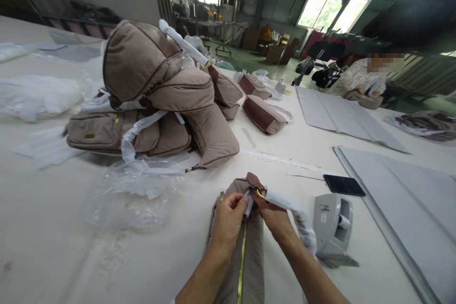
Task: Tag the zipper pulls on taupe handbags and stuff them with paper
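A taupe fabric bag (249,256) with a gold zipper stands on end on the white table (53,256) right in front of me. My left hand (228,221) is closed on the bag's top, pinching a strip of white wrapping (248,204) by the zipper end. My right hand (272,213) is closed too, pinching the gold zipper pull (260,193) beside the brown leather tab. A strap wrapped in white foam (295,213) runs off the bag's top over my right wrist.
A grey tape dispenser (333,228) stands right of the bag, a black phone (344,185) behind it. Several finished taupe bags (160,99) are piled at the back left, with clear plastic bags (131,194) nearby. Grey paper sheets (402,199) lie right. Another person (363,80) works at the far end.
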A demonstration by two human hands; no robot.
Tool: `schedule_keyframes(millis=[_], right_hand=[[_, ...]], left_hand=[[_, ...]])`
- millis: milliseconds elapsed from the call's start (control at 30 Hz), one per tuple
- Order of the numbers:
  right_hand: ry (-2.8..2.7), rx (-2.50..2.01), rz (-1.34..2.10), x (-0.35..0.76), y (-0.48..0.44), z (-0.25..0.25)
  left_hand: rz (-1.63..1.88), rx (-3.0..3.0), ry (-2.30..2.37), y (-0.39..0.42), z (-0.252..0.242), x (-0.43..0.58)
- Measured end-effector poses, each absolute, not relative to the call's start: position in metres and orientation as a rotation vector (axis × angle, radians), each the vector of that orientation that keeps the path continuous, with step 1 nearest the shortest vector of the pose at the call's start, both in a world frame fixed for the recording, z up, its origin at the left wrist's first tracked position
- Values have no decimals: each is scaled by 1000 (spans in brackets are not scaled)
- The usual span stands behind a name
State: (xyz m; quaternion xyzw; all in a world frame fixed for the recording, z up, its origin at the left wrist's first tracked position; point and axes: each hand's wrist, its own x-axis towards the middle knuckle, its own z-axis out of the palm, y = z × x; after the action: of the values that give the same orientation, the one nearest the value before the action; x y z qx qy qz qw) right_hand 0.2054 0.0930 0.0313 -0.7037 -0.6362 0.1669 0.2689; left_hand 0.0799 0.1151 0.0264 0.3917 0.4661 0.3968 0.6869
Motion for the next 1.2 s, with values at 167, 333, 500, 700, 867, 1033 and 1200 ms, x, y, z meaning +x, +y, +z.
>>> schedule_keyframes(millis=[167,333,500,700,867,1033,1200], right_hand=[[-1783,-1910,276,200,79,56],[-2323,-1719,254,206,83,89],[-2542,-1836,254,216,111,94],[-2515,-1882,230,213,113,87],[-2609,-1781,286,213,115,100],[-2678,-1684,409,215,127,112],[-2639,-1712,383,214,127,107]], left_hand=[[956,1032,1059,116,31,84],[1023,1403,1074,113,38,75],[1035,1363,1050,112,31,76],[962,904,1033,106,15,82],[1057,1115,1156,103,20,83],[1124,1240,1206,100,21,84],[1138,904,1101,98,8,89]])
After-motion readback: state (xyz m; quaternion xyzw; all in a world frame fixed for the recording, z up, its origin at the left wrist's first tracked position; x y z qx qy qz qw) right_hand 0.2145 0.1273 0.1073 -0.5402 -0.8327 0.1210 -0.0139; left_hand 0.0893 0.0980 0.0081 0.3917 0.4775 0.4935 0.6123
